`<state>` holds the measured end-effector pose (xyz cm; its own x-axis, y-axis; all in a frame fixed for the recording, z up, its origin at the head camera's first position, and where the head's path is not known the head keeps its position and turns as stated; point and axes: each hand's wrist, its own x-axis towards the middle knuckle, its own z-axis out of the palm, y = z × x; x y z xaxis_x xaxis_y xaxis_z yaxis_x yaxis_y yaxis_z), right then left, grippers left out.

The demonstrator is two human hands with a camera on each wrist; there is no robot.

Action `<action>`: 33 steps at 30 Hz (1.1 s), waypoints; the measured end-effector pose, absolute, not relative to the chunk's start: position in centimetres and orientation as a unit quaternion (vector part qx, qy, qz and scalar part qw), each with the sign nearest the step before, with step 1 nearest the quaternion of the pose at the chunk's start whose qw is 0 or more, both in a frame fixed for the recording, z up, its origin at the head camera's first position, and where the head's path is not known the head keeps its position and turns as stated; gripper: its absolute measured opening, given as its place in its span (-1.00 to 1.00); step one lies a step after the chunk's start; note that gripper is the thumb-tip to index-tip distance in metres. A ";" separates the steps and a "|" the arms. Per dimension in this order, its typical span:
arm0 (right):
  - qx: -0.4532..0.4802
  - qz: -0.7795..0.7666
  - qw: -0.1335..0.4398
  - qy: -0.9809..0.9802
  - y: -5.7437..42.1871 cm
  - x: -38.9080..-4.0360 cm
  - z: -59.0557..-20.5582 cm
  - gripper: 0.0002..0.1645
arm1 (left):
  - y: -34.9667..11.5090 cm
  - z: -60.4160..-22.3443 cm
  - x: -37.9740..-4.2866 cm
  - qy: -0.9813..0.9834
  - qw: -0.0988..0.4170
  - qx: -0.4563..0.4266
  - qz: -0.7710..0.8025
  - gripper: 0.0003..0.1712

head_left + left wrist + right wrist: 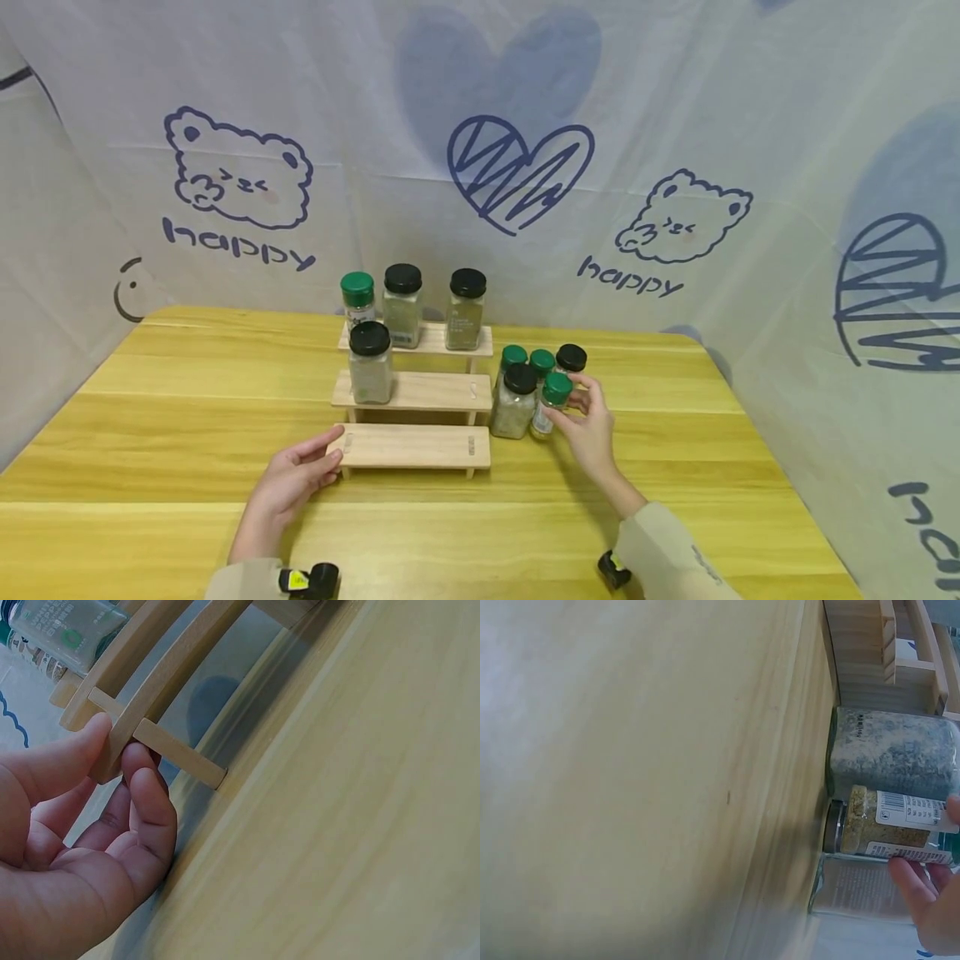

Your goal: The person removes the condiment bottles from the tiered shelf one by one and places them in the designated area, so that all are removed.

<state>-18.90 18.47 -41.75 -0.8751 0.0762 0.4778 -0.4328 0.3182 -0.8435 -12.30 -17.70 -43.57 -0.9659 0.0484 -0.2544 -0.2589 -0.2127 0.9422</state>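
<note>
A three-tier wooden spice rack point(408, 447) stands at mid-table. My left hand point(288, 482) pinches the left end of its lowest shelf, thumb above and a curled finger beneath, as the left wrist view shows. To the right of the rack, my right hand point(592, 435) grips a small green-capped spice jar point(557, 389) between thumb and fingers. In the right wrist view this jar point(891, 825) holds yellowish-brown seasoning and has a white label. Beside it stands a larger black-capped jar point(514, 412) with pale, speckled contents. Whether the gripped jar's base touches the table, I cannot tell.
On the top shelf are a green-capped jar point(357, 292) and two black-capped jars, one of them a brownish jar point(466, 317). The middle shelf holds another black-capped jar point(371, 371). Behind the gripped jar are two green caps and a black-capped jar point(572, 358). A printed cloth point(360, 192) hangs behind.
</note>
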 end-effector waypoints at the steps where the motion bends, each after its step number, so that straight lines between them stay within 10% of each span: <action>1: 0.113 0.569 0.224 -0.783 18.4 -19.0 -41.8 -0.36 | -17.7 -43.6 -12.3 0.620 0.098 -0.087 0.774 -0.41; 33: 0.087 0.546 0.208 -0.807 17.9 -19.3 -43.0 -0.32 | -17.7 -43.7 -12.3 0.620 0.093 -0.096 0.773 -0.42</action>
<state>-19.34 17.86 -42.98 -0.8988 0.0871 0.4297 -0.3664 0.3888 -0.8453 -12.33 -17.69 -43.67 -0.9643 0.0237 -0.2637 -0.2625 -0.2144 0.9408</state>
